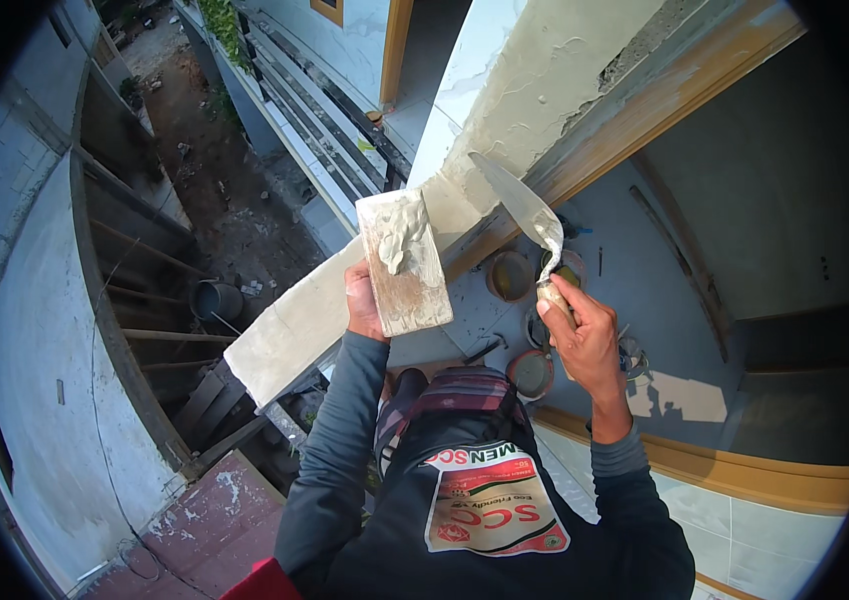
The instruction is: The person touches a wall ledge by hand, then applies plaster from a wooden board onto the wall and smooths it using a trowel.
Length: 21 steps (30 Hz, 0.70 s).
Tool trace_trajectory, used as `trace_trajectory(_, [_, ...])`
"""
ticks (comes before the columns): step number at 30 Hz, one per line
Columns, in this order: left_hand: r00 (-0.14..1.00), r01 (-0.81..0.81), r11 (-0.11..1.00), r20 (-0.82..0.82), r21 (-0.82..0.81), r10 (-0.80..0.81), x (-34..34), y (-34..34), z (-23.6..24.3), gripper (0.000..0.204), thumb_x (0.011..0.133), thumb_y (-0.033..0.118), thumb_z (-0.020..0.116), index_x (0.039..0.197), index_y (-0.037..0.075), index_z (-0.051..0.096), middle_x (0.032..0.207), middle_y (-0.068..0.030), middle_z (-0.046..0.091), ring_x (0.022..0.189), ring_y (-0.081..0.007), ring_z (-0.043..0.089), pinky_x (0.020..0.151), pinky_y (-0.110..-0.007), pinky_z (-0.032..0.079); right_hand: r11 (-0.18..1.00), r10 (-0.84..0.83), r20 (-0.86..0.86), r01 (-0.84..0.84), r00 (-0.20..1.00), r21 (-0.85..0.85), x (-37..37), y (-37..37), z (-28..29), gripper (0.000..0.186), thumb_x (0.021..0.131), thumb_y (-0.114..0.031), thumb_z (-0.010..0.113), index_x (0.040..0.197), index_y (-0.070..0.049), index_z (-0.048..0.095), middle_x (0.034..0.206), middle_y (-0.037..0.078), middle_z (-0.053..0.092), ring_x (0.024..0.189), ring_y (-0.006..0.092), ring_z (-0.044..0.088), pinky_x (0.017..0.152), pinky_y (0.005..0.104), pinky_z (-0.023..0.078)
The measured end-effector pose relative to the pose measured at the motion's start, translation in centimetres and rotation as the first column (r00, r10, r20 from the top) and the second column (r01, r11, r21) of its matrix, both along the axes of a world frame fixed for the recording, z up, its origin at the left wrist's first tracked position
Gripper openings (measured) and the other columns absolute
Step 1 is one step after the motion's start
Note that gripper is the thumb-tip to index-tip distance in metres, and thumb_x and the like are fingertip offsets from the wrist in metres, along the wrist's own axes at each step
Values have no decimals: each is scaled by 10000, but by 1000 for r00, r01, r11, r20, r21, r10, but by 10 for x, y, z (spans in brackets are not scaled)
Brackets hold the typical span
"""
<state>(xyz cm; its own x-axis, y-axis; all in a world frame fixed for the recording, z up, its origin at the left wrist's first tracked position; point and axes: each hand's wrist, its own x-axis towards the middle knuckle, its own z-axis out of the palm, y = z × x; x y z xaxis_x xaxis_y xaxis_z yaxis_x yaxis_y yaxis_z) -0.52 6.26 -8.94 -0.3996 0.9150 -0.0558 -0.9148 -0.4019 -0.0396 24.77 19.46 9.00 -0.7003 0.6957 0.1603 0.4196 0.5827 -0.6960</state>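
My left hand grips a small rectangular board from behind, with a lump of pale plaster on its face. My right hand is closed round the handle of a trowel, whose metal blade is partly smeared with plaster and reaches up over the plastered edge of a wall. Beneath the board, a pale, plastered ledge runs toward the lower left; the board hides part of it.
Buckets stand on the lower floor at right. A railing borders a deep drop to a dirt passage with another bucket. A wooden frame edge runs beside the wall; a curved grey wall stands at left.
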Motion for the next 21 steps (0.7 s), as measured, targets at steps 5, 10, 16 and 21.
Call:
trace_trajectory(5, [1000, 2, 1000, -3, 13, -2, 1, 0, 2, 545, 979, 242, 453, 1434, -28, 589, 1334, -211, 691, 1142, -374, 715, 1010, -539, 590, 997, 62, 33, -64, 998, 51, -9, -4, -14, 377, 966, -146, 728, 1237, 113, 686, 1022, 286, 744, 902, 404, 756, 805, 416, 584])
trace_trajectory(10, [999, 7, 1000, -33, -1, -7, -1, 1, -3, 549, 976, 245, 459, 1434, -29, 588, 1341, -214, 688, 1147, -375, 712, 1020, -540, 583, 993, 56, 126, -68, 990, 94, -16, -5, -34, 381, 972, -154, 711, 1253, 99, 670, 985, 298, 721, 890, 472, 718, 790, 478, 574])
trace_trajectory(16, [999, 27, 993, 36, 111, -31, -4, 2, -15, 643, 957, 306, 426, 1523, 13, 516, 1421, -212, 638, 1246, -404, 660, 1104, -573, 525, 985, -37, -38, 43, 999, 168, -25, -13, -16, 359, 964, -88, 739, 1258, 108, 675, 1036, 264, 748, 920, 387, 758, 813, 417, 584])
trace_trajectory(21, [999, 46, 987, 3, 153, -47, -5, 2, -20, 647, 954, 315, 427, 1520, 15, 521, 1422, -211, 638, 1247, -401, 660, 1105, -564, 525, 976, 19, -79, -2, 997, 219, -16, -24, -9, 375, 945, -76, 751, 1261, 109, 672, 977, 248, 722, 839, 395, 727, 745, 435, 573])
